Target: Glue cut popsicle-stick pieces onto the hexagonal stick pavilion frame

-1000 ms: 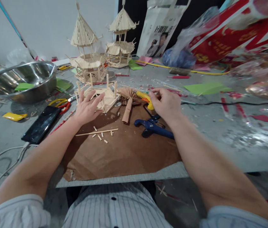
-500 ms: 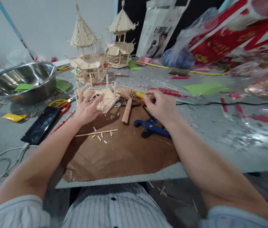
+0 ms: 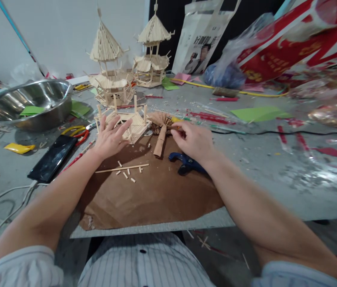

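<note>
My left hand [image 3: 113,137] lies with spread fingers over the near left side of a small hexagonal frame of pale wooden sticks [image 3: 138,125], which has upright posts. My right hand [image 3: 194,141] is at the fanned end of a brown small broom-like bundle [image 3: 160,143], its thumb and forefinger pinched together. Whatever sits between those fingertips is too small to make out. A yellow piece [image 3: 176,119] shows just behind them. Partly under my right hand are blue-handled cutters [image 3: 186,162]. Short cut stick pieces and one longer wooden stick [image 3: 126,168] lie on the brown sheet [image 3: 153,199].
Two stick pagodas [image 3: 107,48] stand behind the frame. To the left are a steel basin [image 3: 51,111], red-and-yellow-handled pliers [image 3: 81,133], a black phone [image 3: 51,157] and white cables. Green paper [image 3: 259,113], red scraps and plastic bags [image 3: 231,71] lie to the right.
My right hand has moved left and slightly toward me, from the yellow piece to the brown bundle, now covering more of the cutters. My left hand stays on the frame.
</note>
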Action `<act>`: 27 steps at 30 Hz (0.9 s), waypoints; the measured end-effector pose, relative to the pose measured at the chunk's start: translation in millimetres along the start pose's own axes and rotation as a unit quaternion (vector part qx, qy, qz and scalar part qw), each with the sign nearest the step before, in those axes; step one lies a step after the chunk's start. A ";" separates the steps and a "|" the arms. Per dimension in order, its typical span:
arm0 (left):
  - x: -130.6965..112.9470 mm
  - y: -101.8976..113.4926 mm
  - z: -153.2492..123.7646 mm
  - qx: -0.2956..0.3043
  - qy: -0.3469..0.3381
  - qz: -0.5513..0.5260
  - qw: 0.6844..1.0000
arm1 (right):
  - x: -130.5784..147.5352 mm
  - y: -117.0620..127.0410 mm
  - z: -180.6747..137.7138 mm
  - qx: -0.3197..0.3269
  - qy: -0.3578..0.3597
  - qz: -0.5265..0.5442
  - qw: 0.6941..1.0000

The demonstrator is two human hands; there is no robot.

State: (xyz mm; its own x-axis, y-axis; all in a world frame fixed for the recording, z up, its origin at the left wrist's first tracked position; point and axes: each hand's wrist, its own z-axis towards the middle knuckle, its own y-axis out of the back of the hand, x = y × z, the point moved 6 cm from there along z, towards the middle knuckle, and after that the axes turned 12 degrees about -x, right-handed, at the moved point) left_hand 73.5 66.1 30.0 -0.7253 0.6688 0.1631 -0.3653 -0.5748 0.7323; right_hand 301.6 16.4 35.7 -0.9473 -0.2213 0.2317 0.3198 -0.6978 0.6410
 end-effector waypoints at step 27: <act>-0.5 -1.4 -3.4 -0.007 -0.001 0.002 1.000 | 1.1 -14.5 -4.2 0.039 0.029 0.019 0.999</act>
State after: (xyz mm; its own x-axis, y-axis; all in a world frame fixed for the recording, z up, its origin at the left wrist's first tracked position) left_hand 72.3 65.0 26.7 -0.7255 0.6676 0.1672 -0.3709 -0.5840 0.7221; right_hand 295.9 23.4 23.7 -0.9335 -0.2872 0.2144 0.3531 -0.6335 0.6885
